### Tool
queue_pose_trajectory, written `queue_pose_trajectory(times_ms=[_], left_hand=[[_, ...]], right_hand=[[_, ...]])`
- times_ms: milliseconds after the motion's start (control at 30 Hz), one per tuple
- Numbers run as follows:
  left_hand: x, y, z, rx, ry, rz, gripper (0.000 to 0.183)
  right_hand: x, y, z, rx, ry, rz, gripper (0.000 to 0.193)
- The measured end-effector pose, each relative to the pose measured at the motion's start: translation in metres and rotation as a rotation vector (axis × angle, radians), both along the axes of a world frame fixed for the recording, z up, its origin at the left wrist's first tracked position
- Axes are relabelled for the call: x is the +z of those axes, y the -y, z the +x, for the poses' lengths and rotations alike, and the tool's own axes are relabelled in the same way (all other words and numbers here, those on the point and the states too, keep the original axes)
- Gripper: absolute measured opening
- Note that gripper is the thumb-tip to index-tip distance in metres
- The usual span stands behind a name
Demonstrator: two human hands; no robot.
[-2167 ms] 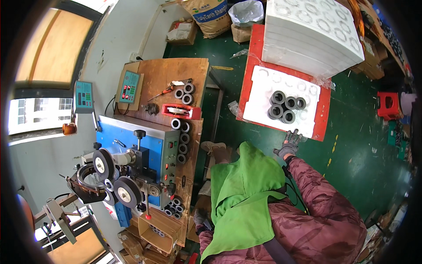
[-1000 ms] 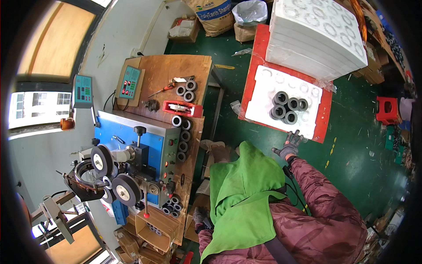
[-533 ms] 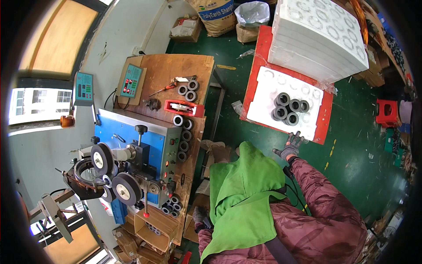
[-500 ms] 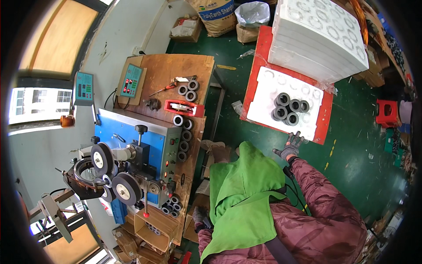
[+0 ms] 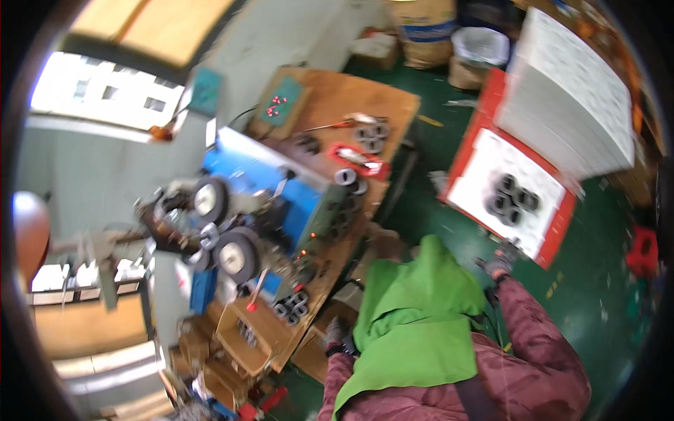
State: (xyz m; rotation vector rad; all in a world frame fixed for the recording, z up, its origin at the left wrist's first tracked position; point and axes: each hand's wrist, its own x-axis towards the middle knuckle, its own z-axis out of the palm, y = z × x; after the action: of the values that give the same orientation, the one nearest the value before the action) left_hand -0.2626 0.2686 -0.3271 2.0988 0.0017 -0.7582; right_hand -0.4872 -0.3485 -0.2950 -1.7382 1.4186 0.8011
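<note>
My right hand (image 5: 502,258), in a grey glove, is at the near edge of a white foam tray (image 5: 484,168), fingers spread and holding nothing. A cluster of dark grey rings (image 5: 518,198) sits on the tray, beyond my fingertips. The tray lies on a red board (image 5: 458,168). My left hand (image 5: 337,331), also gloved, is low beside my green apron (image 5: 414,309), next to a cardboard box (image 5: 312,358) at the workbench. Its fingers are too blurred to make out.
To the left, a blue machine (image 5: 256,193) with black rollers (image 5: 237,256) stands on a wooden bench (image 5: 365,95). More rings (image 5: 291,307) lie along the bench. Stacked white foam trays (image 5: 572,98) rise behind the red board; a red stool (image 5: 642,251) is at far right.
The whole view has turned and blurred, shifting the bench and foam tray to the right in the picture. My right hand is still at the tray's near edge; the ring cluster looks unchanged.
</note>
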Motion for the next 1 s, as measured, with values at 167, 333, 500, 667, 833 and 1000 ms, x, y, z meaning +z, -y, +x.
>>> queue_pose_trajectory(times_ms=[167, 333, 500, 667, 833, 1000], left_hand=[[0.043, 0.121, -0.010, -0.480, 0.202, 0.574, 0.034], [0.043, 0.122, -0.031, -0.416, 0.120, 0.704, 0.031], [0.038, 0.130, -0.049, -0.286, 0.058, 0.635, 0.029], [0.039, 0.132, -0.054, -0.080, -0.098, 0.510, 0.024], [0.015, 0.129, -0.055, 1.061, -0.572, -0.352, 0.022], [-0.002, 0.115, -0.055, 0.810, -0.461, -0.225, 0.023]], right_hand=[[0.047, 0.014, -0.012, 0.045, -0.266, -0.236, 0.123], [0.043, 0.017, -0.009, 0.095, -0.296, -0.201, 0.128], [0.028, 0.034, -0.023, 0.082, -0.337, -0.143, 0.130], [0.018, 0.047, -0.030, 0.170, -0.343, -0.047, 0.131], [-0.021, 0.080, -0.054, 0.189, -0.315, 0.091, 0.130], [-0.007, 0.097, -0.061, 0.315, 0.051, 0.546, 0.118]])
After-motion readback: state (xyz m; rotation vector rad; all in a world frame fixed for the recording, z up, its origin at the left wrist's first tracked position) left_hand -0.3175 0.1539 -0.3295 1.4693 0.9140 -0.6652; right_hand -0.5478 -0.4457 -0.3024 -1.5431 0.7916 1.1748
